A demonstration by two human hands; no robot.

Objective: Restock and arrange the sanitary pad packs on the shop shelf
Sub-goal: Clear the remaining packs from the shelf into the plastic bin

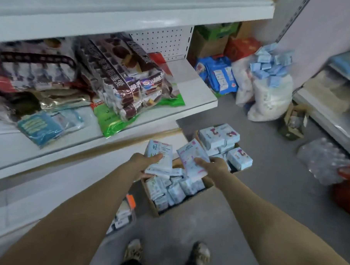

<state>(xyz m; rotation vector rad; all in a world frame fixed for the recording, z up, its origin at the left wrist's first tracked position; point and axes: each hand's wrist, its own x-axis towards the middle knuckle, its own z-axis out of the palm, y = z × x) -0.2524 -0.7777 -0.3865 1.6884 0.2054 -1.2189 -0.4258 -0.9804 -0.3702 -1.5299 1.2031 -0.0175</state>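
Observation:
My left hand (pixel 142 164) grips a white and pale-blue sanitary pad pack with green print (pixel 161 158), held upright above the floor. My right hand (pixel 212 165) grips a second pad pack with pink print (pixel 191 159), tilted to the left. Both packs hang over an open cardboard box (pixel 154 208) on the floor, filled with several more pale-blue pad packs (pixel 173 189). Behind it, more pad packs with purple print (pixel 220 137) are stacked in another box. The white shop shelf (pixel 194 87) stands to my left.
Brown snack bags (pixel 120 70) and a blue packet (pixel 44 126) lie on the shelf. White sacks of blue packs (pixel 270 76), blue packs (pixel 220 74) and cartons sit on the floor behind. A bottled water pack (pixel 325 159) and a red bag (pixel 348 192) lie at right.

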